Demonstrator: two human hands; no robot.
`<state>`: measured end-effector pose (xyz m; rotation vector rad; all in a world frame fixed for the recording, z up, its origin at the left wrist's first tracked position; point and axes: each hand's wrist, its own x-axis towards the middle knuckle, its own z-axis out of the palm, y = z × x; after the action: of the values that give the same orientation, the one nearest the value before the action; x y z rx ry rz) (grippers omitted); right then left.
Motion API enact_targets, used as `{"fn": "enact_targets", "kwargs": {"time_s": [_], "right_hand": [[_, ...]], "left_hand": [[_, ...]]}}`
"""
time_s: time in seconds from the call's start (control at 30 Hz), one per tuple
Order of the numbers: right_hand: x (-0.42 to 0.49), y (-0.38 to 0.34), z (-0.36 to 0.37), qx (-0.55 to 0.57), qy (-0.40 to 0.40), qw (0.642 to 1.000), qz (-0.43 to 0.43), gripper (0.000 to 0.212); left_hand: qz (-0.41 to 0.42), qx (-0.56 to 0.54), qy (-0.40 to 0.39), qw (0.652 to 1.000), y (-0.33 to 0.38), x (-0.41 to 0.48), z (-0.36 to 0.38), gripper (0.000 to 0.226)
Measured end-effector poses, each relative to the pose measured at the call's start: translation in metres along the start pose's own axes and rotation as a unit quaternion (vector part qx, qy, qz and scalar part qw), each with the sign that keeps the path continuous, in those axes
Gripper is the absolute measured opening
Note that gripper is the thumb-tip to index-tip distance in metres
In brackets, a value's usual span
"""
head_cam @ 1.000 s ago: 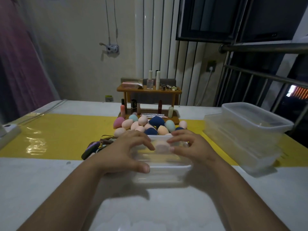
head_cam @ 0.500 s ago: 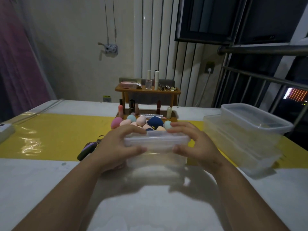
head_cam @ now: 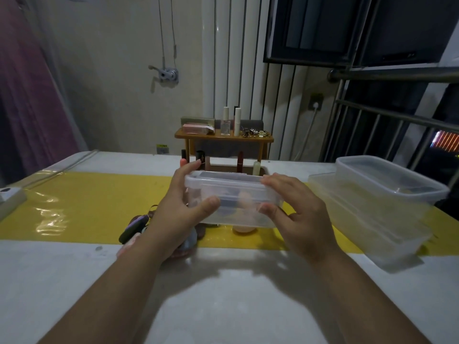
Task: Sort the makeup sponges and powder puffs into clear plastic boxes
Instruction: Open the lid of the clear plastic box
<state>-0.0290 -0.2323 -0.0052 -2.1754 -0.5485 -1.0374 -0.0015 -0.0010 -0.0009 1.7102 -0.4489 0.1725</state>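
Both grips grasp the box [head_cam: 236, 202] at centre frame: left hand [head_cam: 178, 209] clasps its left end, right hand [head_cam: 298, 214] its right, thumbs on the near wall, above the tabletop [head_cam: 223, 294].

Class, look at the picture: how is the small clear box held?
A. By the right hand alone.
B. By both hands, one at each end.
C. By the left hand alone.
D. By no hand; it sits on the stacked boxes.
B: the left hand and the right hand each grip one end of the box.
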Motion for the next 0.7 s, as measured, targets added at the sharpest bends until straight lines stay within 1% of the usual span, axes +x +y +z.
{"fn": "enact_targets", "kwargs": {"time_s": [0.17,0.23,0.3,0.33,0.4,0.5,0.6,0.7], "right_hand": [[0.006,-0.001,0.005,-0.039,0.004,0.998,-0.05,0.046],[0.006,0.0,0.005,-0.045,0.029,0.996,-0.077,0.045],[0.006,0.003,0.002,-0.069,0.072,0.989,-0.105,0.045],[0.006,0.005,0.001,-0.081,0.088,0.987,-0.108,0.044],[0.005,0.008,0.001,-0.081,0.099,0.988,-0.084,0.035],[0.005,0.008,0.003,-0.043,0.104,0.993,-0.025,0.029],[0.005,0.009,0.003,-0.022,0.109,0.994,0.011,0.026],[0.005,0.007,0.001,0.011,0.123,0.991,0.042,0.03]], "left_hand": [[0.008,0.007,0.035,0.999,0.001,0.001,0.001,0.066],[0.026,0.01,0.057,0.998,0.0,0.001,0.002,0.064],[0.048,0.024,0.073,0.996,0.001,0.001,0.006,0.055],[0.054,0.027,0.071,0.996,0.002,0.002,0.008,0.051],[0.054,0.032,0.059,0.996,0.003,0.003,0.011,0.048],[0.039,0.025,0.021,0.999,0.002,0.003,0.009,0.059],[0.024,0.017,-0.019,0.999,-0.002,0.002,0.004,0.073],[0.016,-0.011,-0.042,0.999,-0.002,0.001,0.0,0.092]]}}
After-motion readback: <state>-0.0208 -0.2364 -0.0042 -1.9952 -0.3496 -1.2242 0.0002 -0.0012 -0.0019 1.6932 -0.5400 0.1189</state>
